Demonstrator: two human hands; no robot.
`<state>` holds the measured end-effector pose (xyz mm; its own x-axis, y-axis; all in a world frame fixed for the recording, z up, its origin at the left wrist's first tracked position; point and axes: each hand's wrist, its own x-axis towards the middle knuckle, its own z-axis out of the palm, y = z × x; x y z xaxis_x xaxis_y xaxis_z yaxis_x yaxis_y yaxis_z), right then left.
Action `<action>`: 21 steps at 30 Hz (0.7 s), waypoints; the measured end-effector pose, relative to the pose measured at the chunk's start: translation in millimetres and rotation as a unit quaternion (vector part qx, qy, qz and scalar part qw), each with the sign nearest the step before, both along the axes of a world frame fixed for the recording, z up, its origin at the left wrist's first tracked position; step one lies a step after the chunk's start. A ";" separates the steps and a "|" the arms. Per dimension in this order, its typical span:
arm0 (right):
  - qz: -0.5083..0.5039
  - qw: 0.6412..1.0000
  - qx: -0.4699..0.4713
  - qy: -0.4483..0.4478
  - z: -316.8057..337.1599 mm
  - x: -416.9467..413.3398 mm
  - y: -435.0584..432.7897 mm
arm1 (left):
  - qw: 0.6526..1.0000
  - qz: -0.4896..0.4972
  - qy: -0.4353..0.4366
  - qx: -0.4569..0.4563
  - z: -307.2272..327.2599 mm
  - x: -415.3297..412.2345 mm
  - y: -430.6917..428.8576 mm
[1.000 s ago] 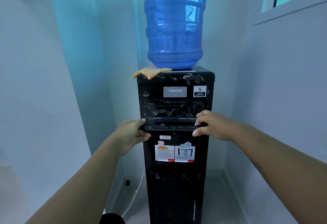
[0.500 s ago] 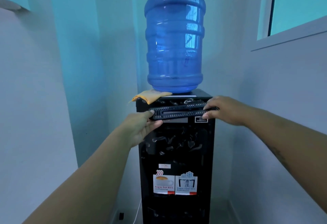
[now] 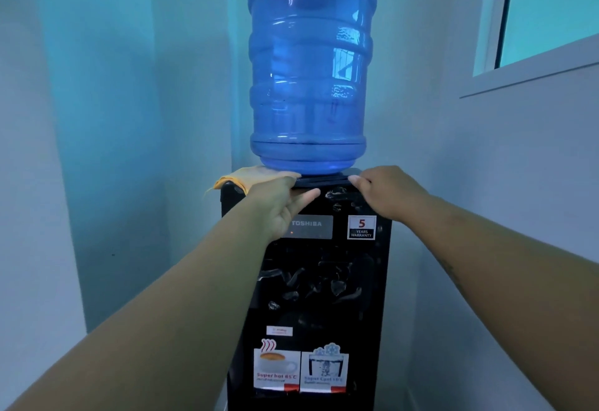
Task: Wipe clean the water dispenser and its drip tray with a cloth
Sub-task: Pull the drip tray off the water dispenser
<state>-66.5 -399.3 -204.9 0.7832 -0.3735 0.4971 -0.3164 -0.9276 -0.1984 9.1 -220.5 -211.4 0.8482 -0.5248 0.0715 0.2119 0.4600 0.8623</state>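
Observation:
A black water dispenser [image 3: 321, 281] stands in a corner with a big blue bottle [image 3: 309, 63] on top. The black slotted drip tray [image 3: 324, 180] lies flat on the dispenser's top, in front of the bottle's base. My left hand [image 3: 278, 203] holds the tray's left end, fingers on top and thumb beneath. My right hand [image 3: 385, 191] holds its right end with curled fingers. A yellow cloth [image 3: 240, 177] lies on the top's back left corner, partly under my left hand.
Pale walls close in on both sides of the dispenser. A window ledge [image 3: 531, 76] juts out at the upper right. Stickers [image 3: 301, 368] for hot and cold water mark the lower front panel.
Both hands lifted the drip tray from the dispenser's front recess up to its top, where it now lies in front of the bottle.

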 end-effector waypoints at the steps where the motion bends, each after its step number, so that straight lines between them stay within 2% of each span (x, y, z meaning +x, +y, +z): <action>1: -0.003 1.000 0.007 0.004 -1.2 5.2 0.5 | 1.000 0.017 -0.006 0.013 0.0 4.4 -1.5; 3: -0.017 1.000 0.022 0.015 -1.1 13.6 -0.1 | 0.987 0.088 -0.068 0.119 0.1 4.4 5.5; 4: -0.024 0.999 0.031 0.018 -1.0 17.6 -1.0 | 0.954 0.160 -0.149 0.207 0.9 6.0 10.5; 5: -0.029 0.999 0.039 0.021 -0.7 21.5 -1.9 | 0.890 0.251 -0.251 0.285 1.3 9.8 16.3; 6: -0.032 0.998 0.044 0.021 0.0 25.6 -1.5 | 0.808 0.330 -0.355 0.335 2.0 13.2 22.9; 7: -0.033 0.998 0.046 0.016 0.9 29.6 -0.3 | 0.726 0.382 -0.440 0.365 2.4 20.0 28.2; 8: -0.032 0.998 0.047 0.008 1.7 34.7 1.7 | 0.663 0.405 -0.491 0.394 5.0 26.4 32.9; 9: -0.030 0.998 0.051 0.008 2.3 39.8 3.6 | 0.623 0.403 -0.516 0.428 7.5 38.0 34.8; 10: -0.030 0.998 0.054 0.017 2.5 43.9 5.2 | 0.604 0.378 -0.525 0.465 10.4 47.1 36.4; 12: -0.043 0.996 0.054 0.050 1.1 49.6 3.5 | 0.605 0.301 -0.509 0.533 13.2 67.3 37.8; 15: -0.040 0.996 0.059 0.060 -0.5 49.9 -7.8 | 0.627 0.214 -0.497 0.561 6.5 90.1 38.8; 21: -0.041 0.995 0.060 0.072 -2.6 54.9 -19.6 | 0.634 0.232 -0.514 0.529 -11.9 100.8 31.7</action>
<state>-11.6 -418.9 -207.5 0.8077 -0.4884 0.3303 -0.4222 -0.8702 -0.2540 109.9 -188.8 -223.3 0.7196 -0.4506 0.5284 -0.6587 -0.6838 0.3139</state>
